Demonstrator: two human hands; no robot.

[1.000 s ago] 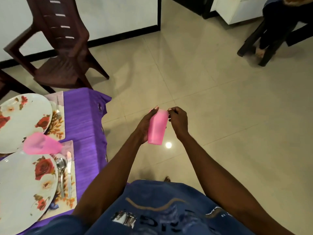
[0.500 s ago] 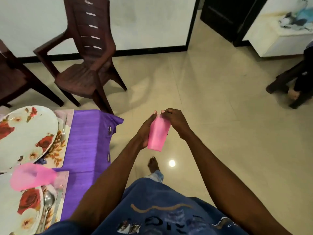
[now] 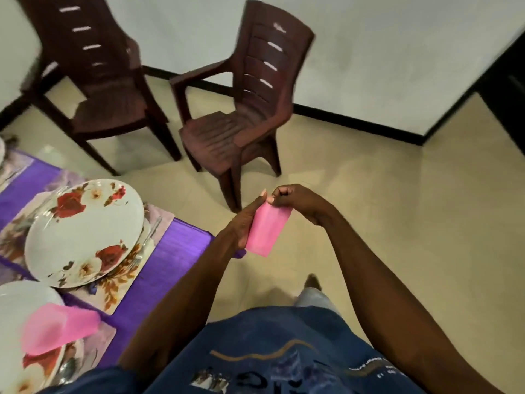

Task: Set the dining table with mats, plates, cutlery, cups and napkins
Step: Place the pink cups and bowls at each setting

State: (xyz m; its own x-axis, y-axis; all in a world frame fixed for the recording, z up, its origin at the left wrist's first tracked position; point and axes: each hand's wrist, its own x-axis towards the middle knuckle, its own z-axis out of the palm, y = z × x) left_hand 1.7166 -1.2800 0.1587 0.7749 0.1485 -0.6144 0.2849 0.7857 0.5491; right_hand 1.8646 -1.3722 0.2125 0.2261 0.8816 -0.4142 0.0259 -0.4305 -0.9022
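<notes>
At the far left, a second pink cup (image 3: 58,328) lies tipped on its side over the near floral plate (image 3: 20,302), on the surface under a purple cloth (image 3: 170,251). Just beyond it a larger floral plate (image 3: 85,233) sits on a patterned mat (image 3: 122,282), with cutlery (image 3: 147,237) tucked at its right edge. Two brown plastic chairs (image 3: 241,115) stand on the tiled floor (image 3: 412,209) past the surface, by the wall. Right of the surface's corner, the pink cup (image 3: 268,231) hangs over the floor, clear of the surface. The left hand (image 3: 244,223) cradles its side, fingers curled round it, thumb up along the wall. The right hand (image 3: 298,201) makes a tight pinch grip on the cup's upper rim, its other fingers curled in.
</notes>
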